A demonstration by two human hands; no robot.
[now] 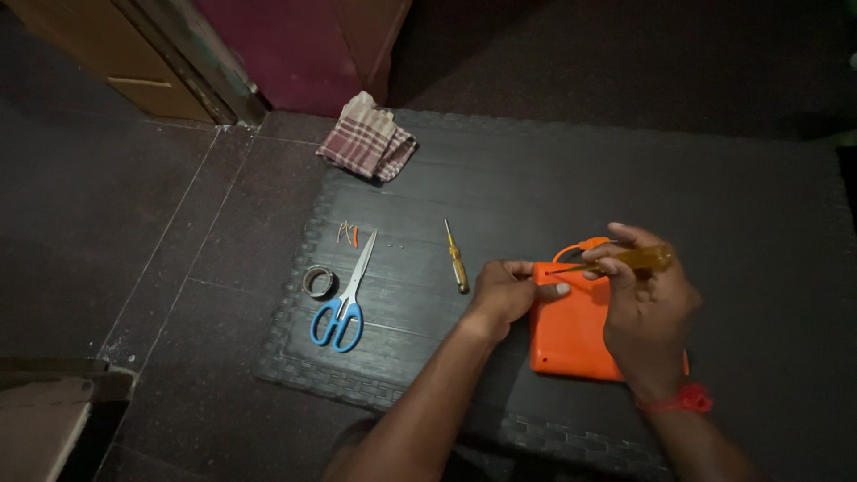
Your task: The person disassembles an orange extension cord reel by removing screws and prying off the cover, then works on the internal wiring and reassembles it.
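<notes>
An orange plastic box (571, 326) with an orange cord at its top lies on a dark foam mat (500, 187). My left hand (504, 293) grips the box's upper left corner. My right hand (644, 308) holds a screwdriver with a clear amber handle (636, 260), its tip pointing left at that corner near my left fingers. A red thread is tied around my right wrist.
On the mat to the left lie a second small yellow-handled screwdriver (457, 260), blue-handled scissors (346, 299), a roll of tape (318, 282) and a few short wire bits (347, 234). A folded checked cloth (369, 138) sits at the mat's far edge. A wooden door frame (192, 62) stands at the back left.
</notes>
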